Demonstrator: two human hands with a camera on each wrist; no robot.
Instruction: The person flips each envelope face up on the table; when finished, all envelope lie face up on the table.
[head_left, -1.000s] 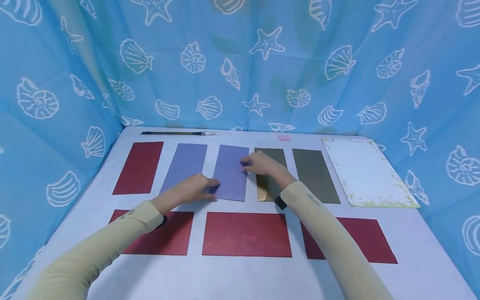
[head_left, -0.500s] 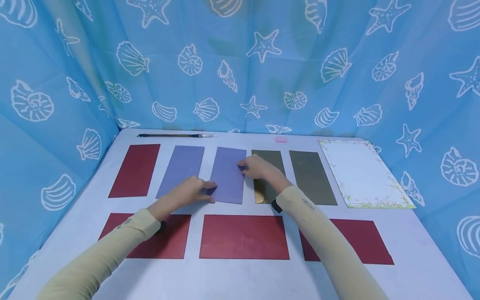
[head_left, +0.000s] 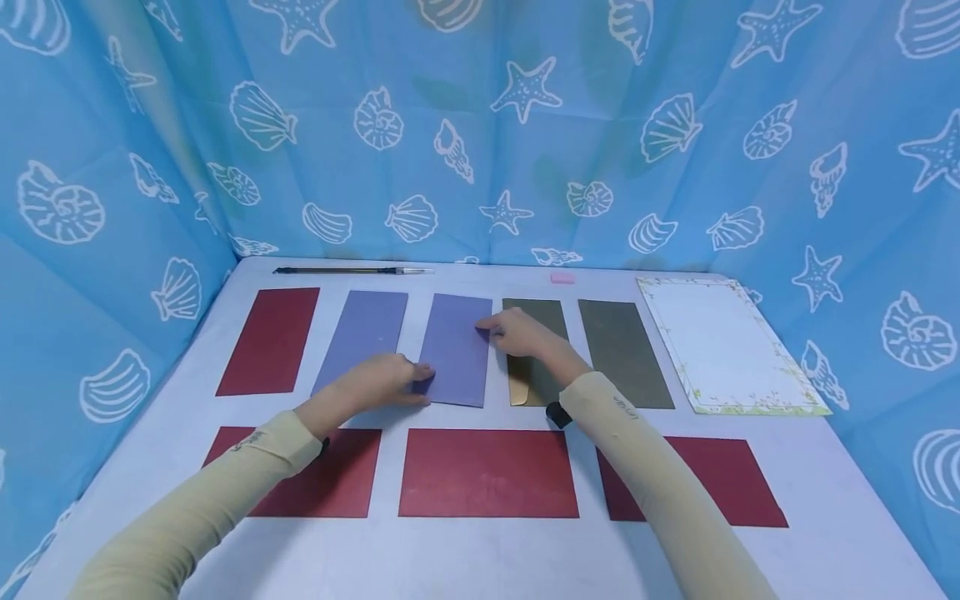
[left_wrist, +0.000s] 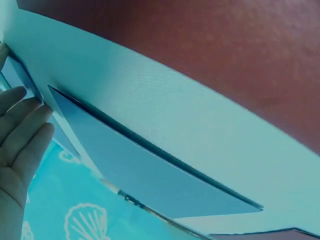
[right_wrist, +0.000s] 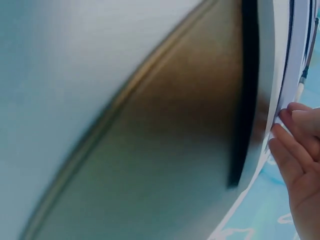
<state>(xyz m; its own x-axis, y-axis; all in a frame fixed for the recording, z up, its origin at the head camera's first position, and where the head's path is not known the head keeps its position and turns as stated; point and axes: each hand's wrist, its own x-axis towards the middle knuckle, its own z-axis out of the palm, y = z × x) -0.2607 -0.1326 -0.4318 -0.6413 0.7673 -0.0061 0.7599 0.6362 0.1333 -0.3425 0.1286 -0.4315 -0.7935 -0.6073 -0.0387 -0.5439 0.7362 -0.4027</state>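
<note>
A purple envelope [head_left: 454,346] lies flat and upright in the back row in the head view, between my two hands. My left hand [head_left: 378,382] touches its lower left edge, and its forearm passes over a red envelope. In the left wrist view the left fingers [left_wrist: 31,122] are straight. My right hand [head_left: 517,332] rests at the envelope's right edge, index finger stretched onto it, over an olive envelope [head_left: 547,375] with a gold flap. The right fingers [right_wrist: 290,150] look loosely straight in the right wrist view. A second purple envelope [head_left: 367,325] lies left, partly behind the left hand.
A red envelope [head_left: 268,342] lies at the far left, another olive one [head_left: 625,354] at right. Several red envelopes, one in the middle [head_left: 487,473], form the front row. A brush [head_left: 337,270], a pink eraser [head_left: 562,277] and bordered paper [head_left: 727,346] lie toward the back.
The head view has shifted slightly. Both hands stay at the purple envelope's edges, which barely moves; the right index finger now points out more, with the other fingers drawn back.
</note>
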